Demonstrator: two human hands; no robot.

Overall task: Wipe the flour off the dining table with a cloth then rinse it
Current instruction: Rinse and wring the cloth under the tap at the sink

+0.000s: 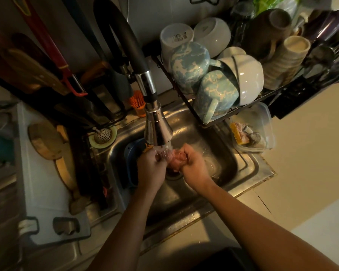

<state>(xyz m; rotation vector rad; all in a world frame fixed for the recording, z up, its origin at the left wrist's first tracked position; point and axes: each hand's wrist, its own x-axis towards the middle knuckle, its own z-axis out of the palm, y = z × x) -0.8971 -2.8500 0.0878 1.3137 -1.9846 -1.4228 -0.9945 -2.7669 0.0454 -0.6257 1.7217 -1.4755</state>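
A bunched pinkish cloth (pixel 175 160) sits between both my hands over the steel sink (pixel 241 165). My left hand (pixel 151 169) grips its left part and my right hand (pixel 192 165) grips its right part, fingers curled round it. Water runs from the chrome spray head of the tap (pixel 158 128) straight onto the cloth and my knuckles. Most of the cloth is hidden inside my fists.
A black dish rack (pixel 184 90) with mugs and bowls overhangs the sink's back right. A clear tub with sponges (pixel 250 132) stands on the sink's right edge. A strainer plug (pixel 103 136), knives and a white board with wooden utensils lie on the left.
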